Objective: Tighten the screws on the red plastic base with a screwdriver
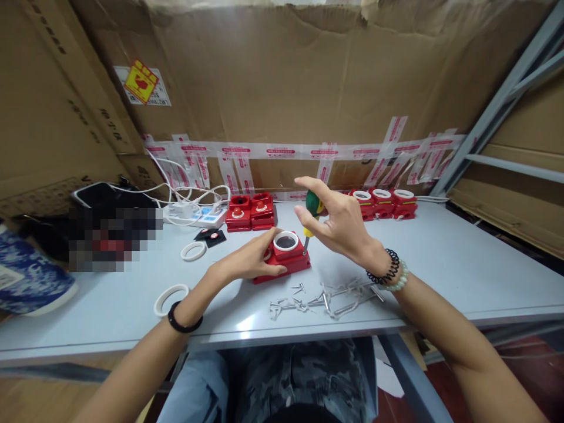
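Note:
My left hand point(249, 258) presses down on the left side of a red plastic box point(286, 258) that carries a white ring around a dark round opening point(286, 241). My right hand point(339, 223) grips a screwdriver with a green and yellow handle point(314, 205), held upright, its tip set into the right side of the box. Loose metal screws point(324, 296) lie scattered just in front of the box, near my right wrist.
Stacked red boxes point(250, 212) sit behind, and three more with white rings point(382, 202) stand at the back right. Loose white rings point(193, 251) point(171, 297) lie at the left. A white power strip with cables point(194, 214) is at the back left. Cardboard walls surround the grey table point(462, 264).

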Available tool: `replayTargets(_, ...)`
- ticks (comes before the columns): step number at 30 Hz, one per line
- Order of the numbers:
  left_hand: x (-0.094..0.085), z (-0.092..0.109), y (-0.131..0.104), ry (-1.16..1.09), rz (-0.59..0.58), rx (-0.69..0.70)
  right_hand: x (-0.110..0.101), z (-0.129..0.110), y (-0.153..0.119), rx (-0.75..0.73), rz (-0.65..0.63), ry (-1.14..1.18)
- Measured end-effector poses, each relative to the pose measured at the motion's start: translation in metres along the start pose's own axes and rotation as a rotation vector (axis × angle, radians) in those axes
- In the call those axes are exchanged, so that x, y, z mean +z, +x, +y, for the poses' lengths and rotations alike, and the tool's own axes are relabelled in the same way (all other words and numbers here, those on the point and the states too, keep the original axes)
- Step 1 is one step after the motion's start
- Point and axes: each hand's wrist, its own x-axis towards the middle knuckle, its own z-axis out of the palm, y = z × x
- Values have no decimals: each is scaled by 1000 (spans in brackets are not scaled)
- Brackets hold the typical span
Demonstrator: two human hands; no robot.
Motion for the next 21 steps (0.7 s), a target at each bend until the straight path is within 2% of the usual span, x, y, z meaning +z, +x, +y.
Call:
replayTargets(3, 0, 0, 0, -24, -3, 15, -4, 0, -1, -23, -141, 199)
replayTargets(5, 0, 0, 0, -37, 2, 17, -5, 1, -1, -25, -172, 257)
replayTargets(12, 1, -1, 0, 12, 9, -8, 4, -1, -3, 1, 15, 29)
replayTargets(14, 1, -1, 0, 12, 5, -1, 1, -2, -3, -3, -28, 53)
replayTargets(18, 0, 0, 0, -8, 4, 13, -4, -3, -2, -14, -193, 253)
replayTargets(19, 0, 0, 0, -8, 5, 14, -4, -3, -2, -21, -191, 250)
replayTargets(21, 0, 0, 0, -3, 11, 14, 0, -2, -2, -30, -111, 143)
